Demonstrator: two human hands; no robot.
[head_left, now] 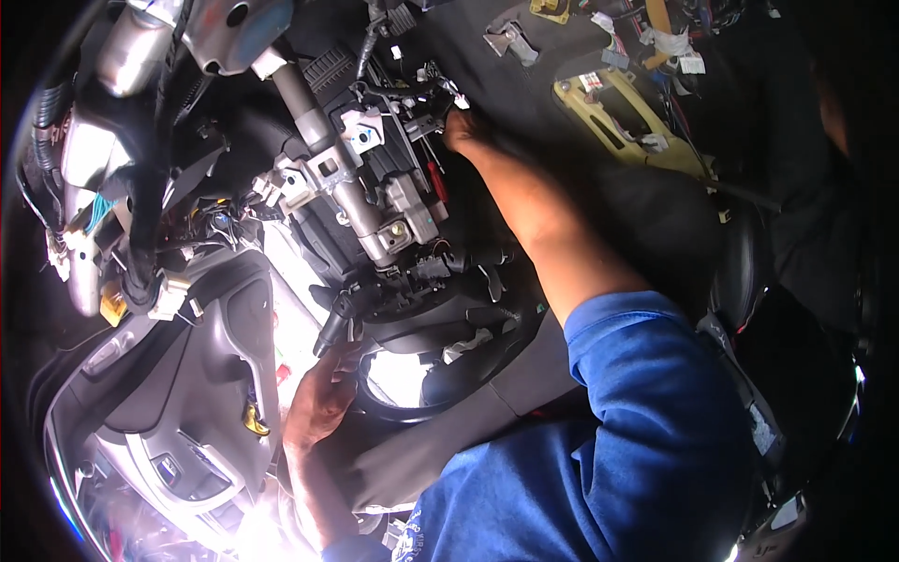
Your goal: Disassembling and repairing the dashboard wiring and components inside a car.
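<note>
A bare steering column (351, 201) runs down the middle of a stripped car interior. My right hand (459, 131) reaches far forward to its right side, close to a metal bracket with wiring and a white connector (460, 100). Its fingers look curled, but what they hold is hidden. Below that hand, a red-handled tool (437, 183) stands against the column. My left hand (323, 398) is near the lower end of the column, fingers bent, just under a black stalk (332, 328) and beside the steering wheel (398, 412). Whatever its fingertips grip cannot be made out.
At left is an open grey door panel (178, 393). A metal crossbeam (94, 159) with hanging wires and connectors rises at upper left. On the right, a yellowish frame (623, 122) lies near loose wiring (679, 51). Strong light glares at lower left.
</note>
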